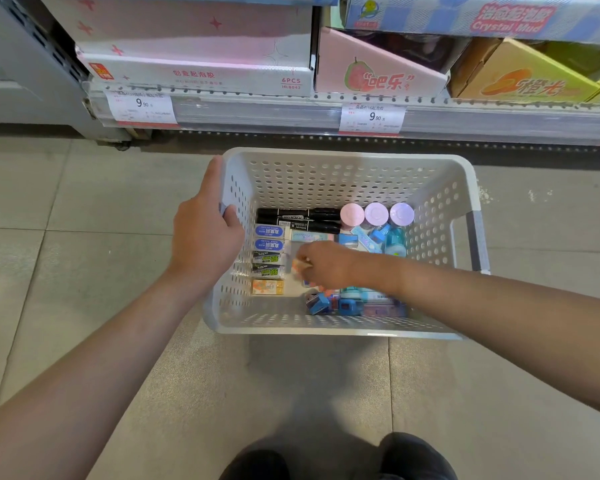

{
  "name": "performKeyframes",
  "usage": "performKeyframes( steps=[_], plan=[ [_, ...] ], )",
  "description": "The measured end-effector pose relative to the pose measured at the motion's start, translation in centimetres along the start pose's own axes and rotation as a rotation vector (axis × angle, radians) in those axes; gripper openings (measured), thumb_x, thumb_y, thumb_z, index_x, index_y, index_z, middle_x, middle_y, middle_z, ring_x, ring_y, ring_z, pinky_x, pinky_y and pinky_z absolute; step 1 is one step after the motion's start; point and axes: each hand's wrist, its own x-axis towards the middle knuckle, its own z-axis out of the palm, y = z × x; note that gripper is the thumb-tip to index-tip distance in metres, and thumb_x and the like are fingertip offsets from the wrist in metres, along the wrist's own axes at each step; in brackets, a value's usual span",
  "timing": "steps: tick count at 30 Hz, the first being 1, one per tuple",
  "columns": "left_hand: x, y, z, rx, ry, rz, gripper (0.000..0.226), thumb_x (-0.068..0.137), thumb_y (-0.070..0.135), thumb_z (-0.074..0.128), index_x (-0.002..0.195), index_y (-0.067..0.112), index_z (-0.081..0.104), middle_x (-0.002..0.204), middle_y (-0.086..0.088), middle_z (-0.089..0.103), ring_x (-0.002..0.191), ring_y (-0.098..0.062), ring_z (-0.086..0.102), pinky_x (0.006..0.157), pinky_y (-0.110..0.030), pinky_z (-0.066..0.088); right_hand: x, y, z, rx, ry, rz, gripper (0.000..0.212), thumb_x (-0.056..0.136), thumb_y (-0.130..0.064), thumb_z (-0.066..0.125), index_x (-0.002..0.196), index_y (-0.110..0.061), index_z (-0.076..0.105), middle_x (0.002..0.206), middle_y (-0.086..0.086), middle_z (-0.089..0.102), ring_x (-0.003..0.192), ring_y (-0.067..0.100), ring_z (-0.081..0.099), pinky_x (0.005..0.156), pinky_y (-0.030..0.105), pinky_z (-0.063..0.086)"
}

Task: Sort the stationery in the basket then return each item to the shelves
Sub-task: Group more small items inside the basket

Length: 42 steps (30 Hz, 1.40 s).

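A white perforated basket stands on the tiled floor below the shelf. My left hand grips its left rim. My right hand is inside the basket, fingers curled round a small blurred orange-and-white item. Along the left wall lies a column of erasers: two blue, two dark, one orange. Two black markers lie at the back. Three round pink and lilac lids sit beside them. Blue correction tapes and blue sharpeners fill the right and front.
A shelf edge with two 9.90 price tags runs across the top, above it pink, blue and orange product boxes. Grey floor tiles surround the basket. My dark shoes show at the bottom edge.
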Motion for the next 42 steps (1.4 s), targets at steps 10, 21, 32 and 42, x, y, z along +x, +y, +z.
performKeyframes(
  steps=[10, 21, 32, 42],
  plan=[
    [0.0, 0.1, -0.1, 0.007, -0.01, 0.0, 0.064, 0.096, 0.007, 0.049, 0.151, 0.02, 0.019, 0.088, -0.006, 0.052, 0.064, -0.012, 0.044, 0.046, -0.014, 0.032, 4.2, -1.3, 4.6, 0.038, 0.015, 0.116, 0.036, 0.087, -0.028, 0.064, 0.115, -0.006, 0.057, 0.098, 0.006, 0.061, 0.085, 0.017, 0.055, 0.07, 0.024, 0.042],
    [0.0, 0.2, -0.1, 0.021, -0.007, -0.007, 0.063, 0.096, 0.006, 0.05, 0.151, 0.02, 0.022, 0.071, 0.0, 0.047, 0.055, -0.01, 0.044, 0.049, -0.015, 0.031, 5.1, -1.3, 5.1, 0.055, 0.029, 0.203, 0.033, 0.084, -0.014, 0.066, 0.114, -0.006, 0.055, 0.109, 0.009, 0.065, 0.092, 0.02, 0.062, 0.081, 0.028, 0.051],
    [0.0, 0.0, 0.1, 0.001, 0.006, -0.011, 0.063, 0.095, 0.007, 0.05, 0.151, 0.02, 0.023, 0.066, 0.005, 0.044, 0.055, -0.008, 0.044, 0.05, -0.016, 0.031, 6.4, -1.0, 5.0, 0.843, -0.368, 0.534, 0.022, 0.095, 0.005, 0.041, 0.11, 0.002, 0.056, 0.137, 0.011, 0.051, 0.123, 0.017, 0.053, 0.075, 0.027, 0.052],
    [0.1, -0.4, 0.0, -0.008, 0.003, 0.02, 0.062, 0.095, 0.007, 0.05, 0.15, 0.018, 0.024, 0.072, -0.004, 0.051, 0.055, -0.009, 0.046, 0.05, -0.019, 0.034, 1.5, 1.6, -0.5, 0.37, -0.148, 0.254, 0.014, 0.095, -0.006, 0.049, 0.085, -0.005, 0.058, 0.08, 0.008, 0.058, 0.056, 0.01, 0.061, 0.045, 0.016, 0.048]
  ],
)
